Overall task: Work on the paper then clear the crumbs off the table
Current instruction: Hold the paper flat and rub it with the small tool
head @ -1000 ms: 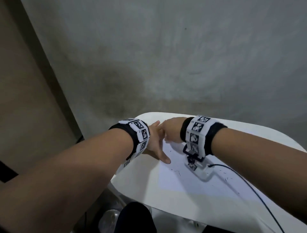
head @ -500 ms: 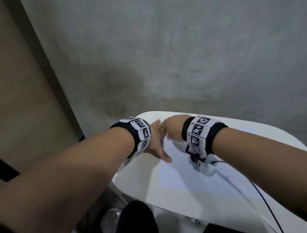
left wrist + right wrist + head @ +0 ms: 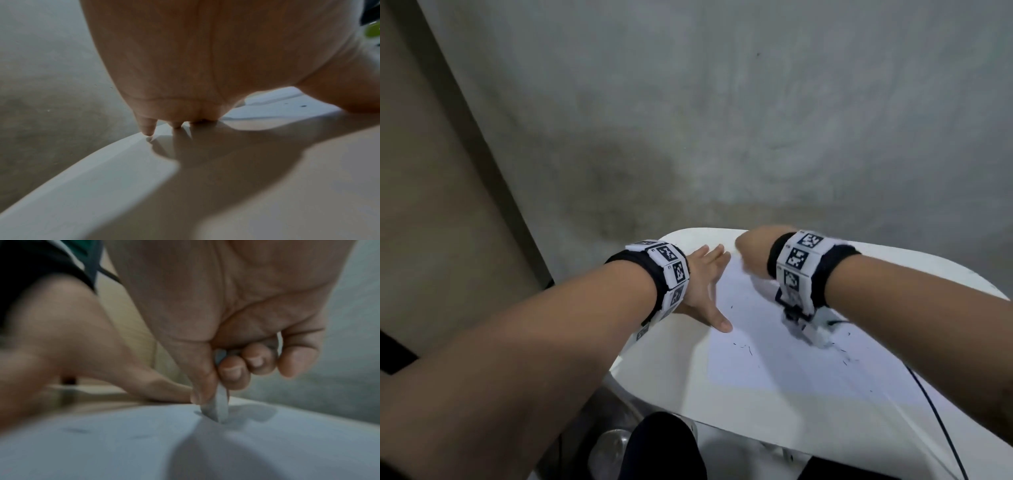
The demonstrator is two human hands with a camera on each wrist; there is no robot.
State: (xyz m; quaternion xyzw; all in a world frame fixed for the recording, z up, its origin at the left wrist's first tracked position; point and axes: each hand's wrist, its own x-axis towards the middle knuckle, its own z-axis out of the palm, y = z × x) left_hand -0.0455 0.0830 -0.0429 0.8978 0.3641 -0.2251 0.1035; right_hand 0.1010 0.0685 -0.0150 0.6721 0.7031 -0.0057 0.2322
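The room is rather dim, with soft light from above that makes the white table (image 3: pixel 914 270) the brightest surface, and the head view bends its straight lines near the edges. In the left wrist view the left hand (image 3: pixel 205 61) throws a wide brown shadow on the table, and all is soft, not in focus. The right wrist view is smeared by motion blur, most of all at its left side, and the right hand (image 3: pixel 236 313) throws a grey shadow on the paper (image 3: pixel 102 451).
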